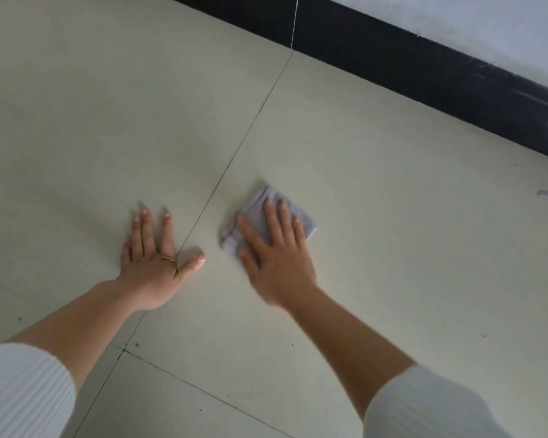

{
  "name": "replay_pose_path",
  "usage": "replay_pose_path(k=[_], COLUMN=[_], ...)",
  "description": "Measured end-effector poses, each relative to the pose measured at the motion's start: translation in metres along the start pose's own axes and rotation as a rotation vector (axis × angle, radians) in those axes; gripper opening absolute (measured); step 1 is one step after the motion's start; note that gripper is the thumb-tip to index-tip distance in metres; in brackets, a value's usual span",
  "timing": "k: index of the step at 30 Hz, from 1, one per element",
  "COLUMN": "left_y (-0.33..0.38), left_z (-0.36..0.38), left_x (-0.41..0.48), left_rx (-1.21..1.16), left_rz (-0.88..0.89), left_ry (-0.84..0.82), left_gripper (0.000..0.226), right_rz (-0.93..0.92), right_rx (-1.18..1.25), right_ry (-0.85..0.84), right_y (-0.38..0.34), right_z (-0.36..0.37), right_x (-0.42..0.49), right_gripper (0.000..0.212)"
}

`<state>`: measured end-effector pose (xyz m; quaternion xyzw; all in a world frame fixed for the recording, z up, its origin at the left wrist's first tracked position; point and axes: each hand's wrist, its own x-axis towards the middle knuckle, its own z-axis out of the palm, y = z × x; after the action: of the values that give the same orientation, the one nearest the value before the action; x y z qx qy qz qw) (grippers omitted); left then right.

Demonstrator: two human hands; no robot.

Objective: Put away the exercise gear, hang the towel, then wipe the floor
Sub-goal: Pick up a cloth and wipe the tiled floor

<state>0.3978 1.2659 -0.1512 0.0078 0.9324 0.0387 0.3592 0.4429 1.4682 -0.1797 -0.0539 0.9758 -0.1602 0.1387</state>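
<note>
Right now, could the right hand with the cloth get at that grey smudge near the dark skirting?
Probably, with a stretch: only bare floor lies between the right hand, flat on the cloth, and the grey smudge; nothing blocks the way.

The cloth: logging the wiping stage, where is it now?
In the head view the cloth lies on the floor right of centre, under the right hand, across the grout line from the left hand.

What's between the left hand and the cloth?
Between left hand and cloth: only bare floor crossed by a grout line, per head view.
</note>
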Motion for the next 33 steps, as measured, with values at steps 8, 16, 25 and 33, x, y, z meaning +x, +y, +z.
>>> replay_pose_path(k=[8,16,25,33], left_y=[-0.001,-0.008,-0.013,-0.04], left_z=[0.0,0.008,0.002,-0.004], left_x=[0.0,0.007,0.001,0.002], left_rx=[0.009,0.004,-0.003,0.043], left_rz=[0.013,0.059,0.146,0.376], left_ry=[-0.019,0.03,-0.005,-0.095], left_gripper=[0.099,0.095,0.094,0.091], right_rz=[0.315,0.919,0.835,0.876], right_rx=[-0.026,0.184,0.251,0.32], right_ry=[0.02,0.101,0.007,-0.059], right_y=[0.079,0.119,-0.032,-0.123], right_z=[-0.024,-0.049,0.006,0.03], right_x=[-0.032,-0.028,-0.075,-0.11], right_gripper=[0.065,0.062,0.057,0.058])
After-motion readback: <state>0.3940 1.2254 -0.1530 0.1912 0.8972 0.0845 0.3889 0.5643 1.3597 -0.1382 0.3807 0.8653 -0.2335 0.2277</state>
